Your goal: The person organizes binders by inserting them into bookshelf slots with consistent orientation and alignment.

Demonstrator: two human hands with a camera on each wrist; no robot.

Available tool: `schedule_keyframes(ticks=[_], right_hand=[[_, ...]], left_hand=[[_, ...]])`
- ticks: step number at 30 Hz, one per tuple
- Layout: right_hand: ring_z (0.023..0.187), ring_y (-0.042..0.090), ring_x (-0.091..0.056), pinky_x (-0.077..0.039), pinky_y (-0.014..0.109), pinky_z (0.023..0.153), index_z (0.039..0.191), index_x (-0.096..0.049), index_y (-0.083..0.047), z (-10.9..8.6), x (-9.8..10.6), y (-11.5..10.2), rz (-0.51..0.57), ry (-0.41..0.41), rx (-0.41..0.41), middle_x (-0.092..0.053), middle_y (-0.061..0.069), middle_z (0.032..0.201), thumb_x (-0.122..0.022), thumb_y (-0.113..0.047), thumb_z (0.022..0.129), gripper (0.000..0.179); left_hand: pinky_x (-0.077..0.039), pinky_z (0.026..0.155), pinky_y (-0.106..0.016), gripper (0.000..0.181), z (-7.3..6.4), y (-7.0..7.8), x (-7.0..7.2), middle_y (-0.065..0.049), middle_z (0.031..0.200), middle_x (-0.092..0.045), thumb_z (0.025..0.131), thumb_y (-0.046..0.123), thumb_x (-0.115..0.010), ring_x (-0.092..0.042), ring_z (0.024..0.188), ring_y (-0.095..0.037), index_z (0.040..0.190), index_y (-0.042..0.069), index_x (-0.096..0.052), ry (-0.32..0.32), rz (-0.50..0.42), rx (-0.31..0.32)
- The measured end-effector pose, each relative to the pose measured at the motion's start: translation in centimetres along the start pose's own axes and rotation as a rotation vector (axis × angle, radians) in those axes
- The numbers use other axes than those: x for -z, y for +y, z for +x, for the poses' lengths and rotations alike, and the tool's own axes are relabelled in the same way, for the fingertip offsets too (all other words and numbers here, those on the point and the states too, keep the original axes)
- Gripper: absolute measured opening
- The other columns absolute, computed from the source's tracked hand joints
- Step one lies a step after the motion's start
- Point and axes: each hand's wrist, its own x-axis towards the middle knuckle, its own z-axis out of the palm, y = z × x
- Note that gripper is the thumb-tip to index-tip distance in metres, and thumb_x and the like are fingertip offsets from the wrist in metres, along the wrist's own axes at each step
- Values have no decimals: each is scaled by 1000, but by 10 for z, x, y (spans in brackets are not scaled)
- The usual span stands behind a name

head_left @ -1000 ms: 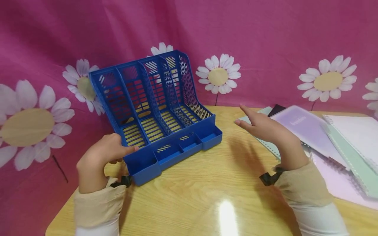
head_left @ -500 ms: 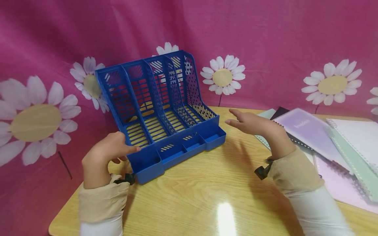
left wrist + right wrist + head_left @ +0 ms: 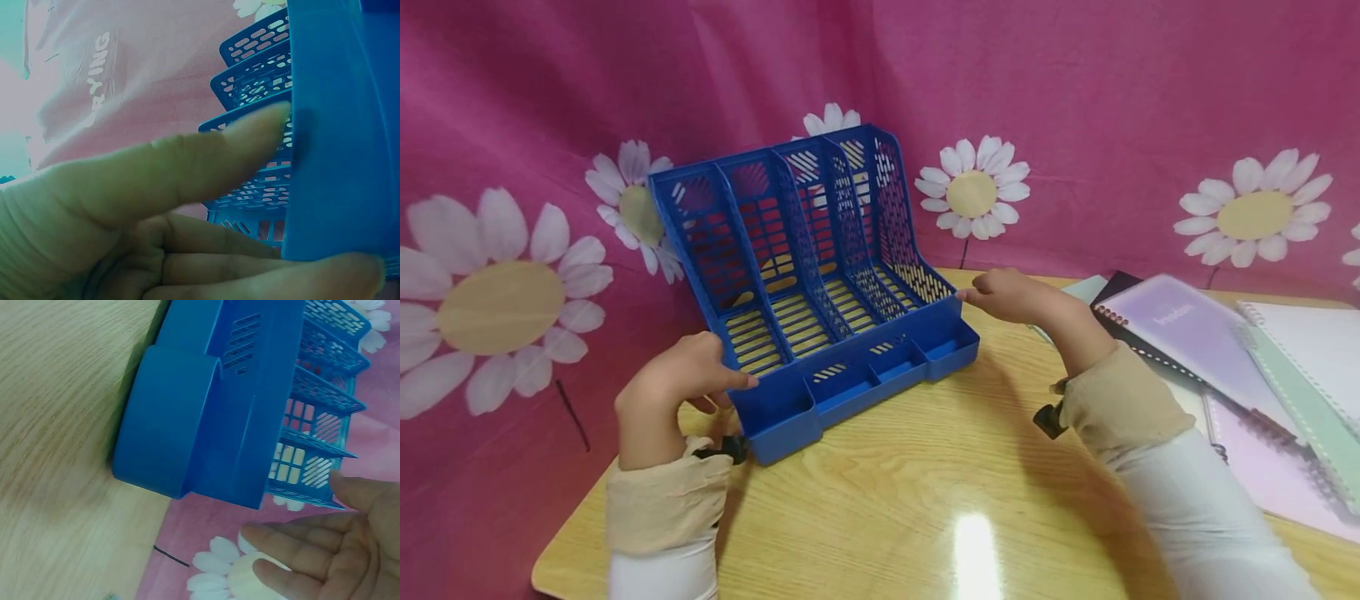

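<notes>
A blue plastic file organizer (image 3: 790, 431) with upright slots and a row of small front trays stands on the table. My left hand (image 3: 673, 385) grips its left front corner. In the left wrist view, the thumb lies at the edge of the blue front panel (image 3: 350, 162) and the other fingers reach round its side. My right hand (image 3: 1026, 298) is at the organizer's right front corner, its thumb tip right by the rim. The right wrist view shows that hand (image 3: 331, 556) with thumb and extended fingers spread apart beside the slotted end wall, nothing between them.
Several notebooks overlap at the right of the wooden table (image 3: 880, 525): a purple one (image 3: 1172, 321), a white one (image 3: 1311, 337), a green one (image 3: 1288, 375) and a pink one (image 3: 1262, 471). Behind hangs a pink daisy-print cloth (image 3: 1075, 125).
My right hand has moved left from near the notebooks to the organizer's right front corner. The left hand keeps its hold, and the head view has shifted slightly.
</notes>
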Motion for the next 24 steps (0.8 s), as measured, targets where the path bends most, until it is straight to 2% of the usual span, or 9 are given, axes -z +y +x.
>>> schedule_keyframes(ticks=[3,5,8,10,12,16,19,23,24], right_hand=[[73,23,-59,-48,34,71,101,-64,8,9,2,2,77,-42,-4,-61,12,79,-42,-25,101,40],[87,30,-66,-52,40,83,112,-61,11,13,5,5,157,-92,-9,-66,23,98,-41,-24,101,42],[111,39,-59,-44,51,99,126,-50,14,19,11,7,259,-171,-39,-53,31,127,-40,-24,102,47],[109,37,-61,-49,46,94,124,-52,13,23,15,6,271,-184,-47,-55,31,124,-40,-25,102,46],[99,31,-66,-54,36,82,109,-60,10,28,17,3,264,-195,-66,-62,29,114,-41,-25,101,40],[80,19,-61,-44,26,61,77,-51,1,39,18,0,222,-209,-121,-63,15,86,-44,-26,100,36],[84,24,-65,-51,28,66,87,-58,4,47,15,0,199,-217,-168,-66,18,89,-44,-24,100,33],[89,30,-69,-58,36,73,113,-59,11,58,8,1,211,-211,-227,-65,29,105,-47,-18,99,35],[87,29,-70,-58,37,72,113,-59,11,61,7,1,222,-211,-245,-66,29,103,-47,-17,99,34]], left_hand=[[-56,58,-28,33,1,-1,1,-10,61,-67,85,22,-68,-67,54,-22,66,-3,-58,13,13,-27],[-55,56,-27,32,1,-1,2,-10,61,-67,84,20,-68,-66,53,-20,63,-2,-57,15,11,-35],[-55,56,-26,36,2,-3,5,-9,61,-67,87,22,-67,-66,52,-18,61,0,-54,9,-8,-28],[-56,57,-27,36,3,-4,6,-11,62,-67,89,21,-64,-66,53,-19,63,-1,-53,7,-36,-23],[-56,58,-28,32,3,-5,7,-11,63,-67,90,16,-62,-67,54,-19,65,-2,-53,11,-60,-24],[-57,57,-29,23,3,-6,7,-13,65,-65,87,4,-61,-67,55,-18,68,-3,-50,36,-85,-32],[-57,56,-28,25,4,-6,6,-13,63,-62,84,2,-63,-67,55,-19,65,-1,-47,53,-80,-35],[-55,55,-27,23,5,-8,3,-11,58,-61,83,0,-63,-66,52,-19,63,-2,-51,62,-60,-37],[-55,54,-27,22,5,-8,2,-11,58,-62,83,0,-62,-66,51,-18,64,-3,-53,62,-61,-34]])
